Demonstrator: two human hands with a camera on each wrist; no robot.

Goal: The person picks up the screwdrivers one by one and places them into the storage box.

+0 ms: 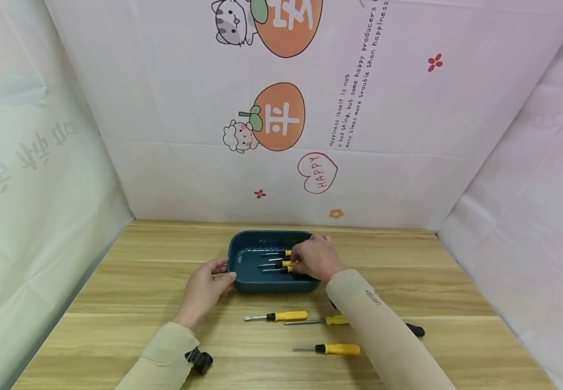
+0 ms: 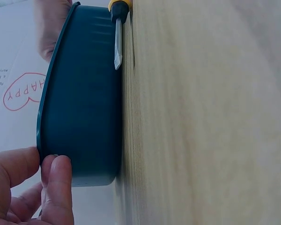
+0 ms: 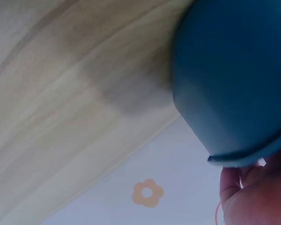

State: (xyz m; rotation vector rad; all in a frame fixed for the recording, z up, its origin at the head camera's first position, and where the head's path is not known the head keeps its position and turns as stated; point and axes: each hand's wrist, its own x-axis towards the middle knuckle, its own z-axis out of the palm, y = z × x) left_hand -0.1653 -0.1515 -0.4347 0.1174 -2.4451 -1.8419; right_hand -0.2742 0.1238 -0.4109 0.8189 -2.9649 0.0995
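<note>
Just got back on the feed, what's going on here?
A person's left hand pinches the rim of the blue box at its left end. The right hand is in the right end, at the handles of small screwdrivers; whether it grips one is hidden. On the table, in front of the box, lie three yellow-handled screwdrivers and a black handle, partly behind the right arm.

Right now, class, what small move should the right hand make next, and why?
Probably ease the right hand up out of the box, releasing any grip: the small screwdrivers there lie side by side, the left hand holds the box's end, and larger screwdrivers lie outside on the table.
</note>
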